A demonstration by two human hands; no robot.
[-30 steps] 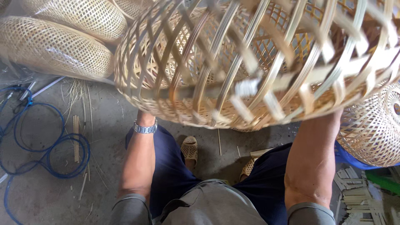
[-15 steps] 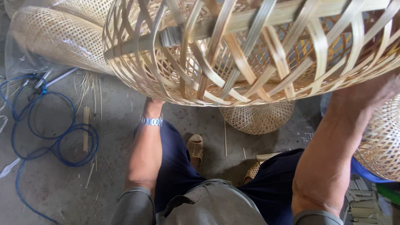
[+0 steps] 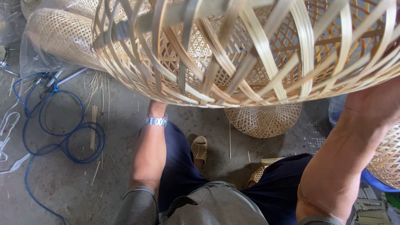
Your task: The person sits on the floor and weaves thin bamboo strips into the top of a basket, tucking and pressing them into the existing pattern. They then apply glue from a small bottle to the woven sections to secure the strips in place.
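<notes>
The big woven bamboo basket (image 3: 258, 54) fills the frame's top, hiding your left hand (image 3: 157, 109); grip unclear. Your right hand (image 3: 375, 102) grips its right edge. One finished basket (image 3: 264, 120) below centre, one bagged basket (image 3: 62, 37) upper left, one blue cable (image 3: 62, 137) left.

Pale straw-yellow strips cross in an open lattice on the big woven basket (image 3: 258, 54). Just below the right hand's (image 3: 375, 104) grip, a smaller basket (image 3: 264, 121) shows a tight tan weave. Silver watch (image 3: 156, 121), navy trousers (image 3: 179, 166), bright blue cable (image 3: 62, 133) on grey floor (image 3: 62, 187).
</notes>
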